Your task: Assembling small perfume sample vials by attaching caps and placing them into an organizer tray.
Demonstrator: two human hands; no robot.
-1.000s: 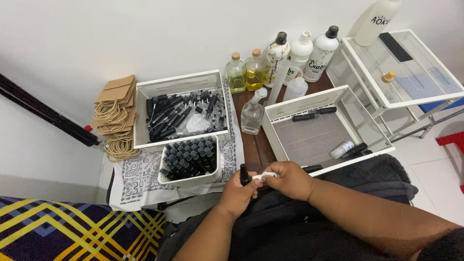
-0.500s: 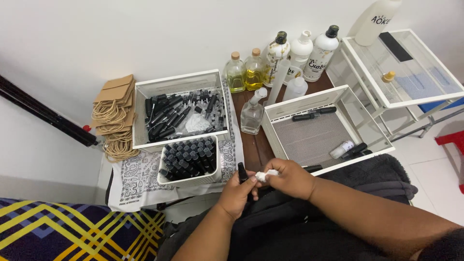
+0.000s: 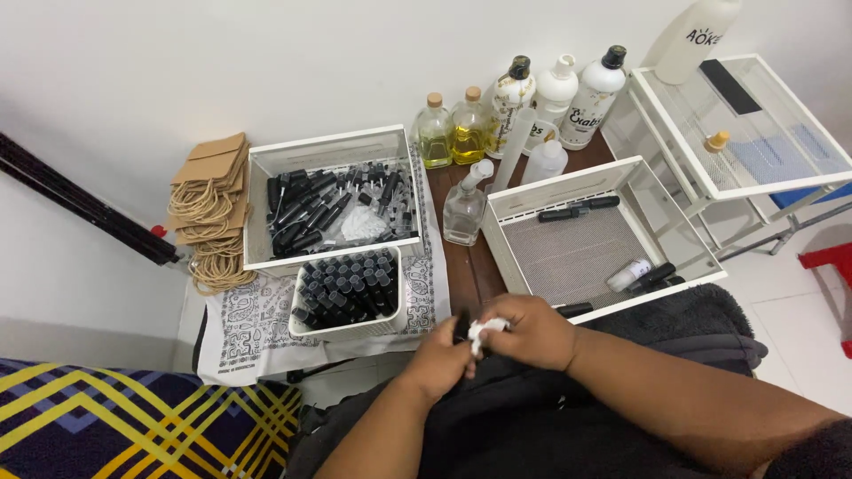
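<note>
Together, left hand (image 3: pixel 441 355) and right hand (image 3: pixel 530 331) clamp a small white piece (image 3: pixel 484 329) over a dark lap.

Home packing corner, oil bottles (image 3: pixel 453 131), vial trays (image 3: pixel 348 293), paper bags (image 3: pixel 210 177), tiled floor (image 3: pixel 799 319)

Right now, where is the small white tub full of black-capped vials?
In the head view, the small white tub stands left of centre on the patterned cloth, just in front of the large white bin of black parts and left of the hands.
</note>
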